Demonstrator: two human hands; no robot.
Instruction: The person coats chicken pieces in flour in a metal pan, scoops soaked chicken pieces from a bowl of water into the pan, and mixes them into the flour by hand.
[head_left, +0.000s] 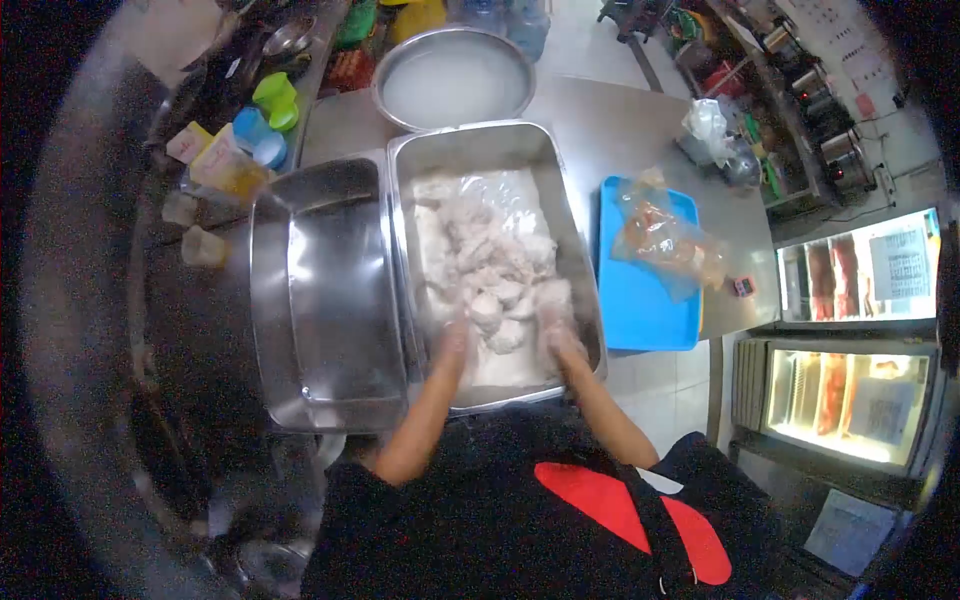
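Note:
A deep steel pan (575, 200) holds white flour (500, 372) and a heap of flour-coated pieces (490, 265), perhaps chicken. My left hand (452, 325) is in the pan at the left side of the heap, white with flour. Opposite it, at the right side, is my right hand (556, 318), also coated. Both hands are smeared by motion, so their fingers and anything in them cannot be made out. Clear plastic (497, 188) appears to lie over the far part of the heap.
An empty-looking steel pan (340, 300) adjoins on the left. Beyond stands a round bowl (455, 80) of cloudy liquid. A blue tray (645, 300) with a plastic bag (665, 240) sits right. Yellow-and-white packets (222, 165) are at far left; lit display fridges (850, 400) stand right.

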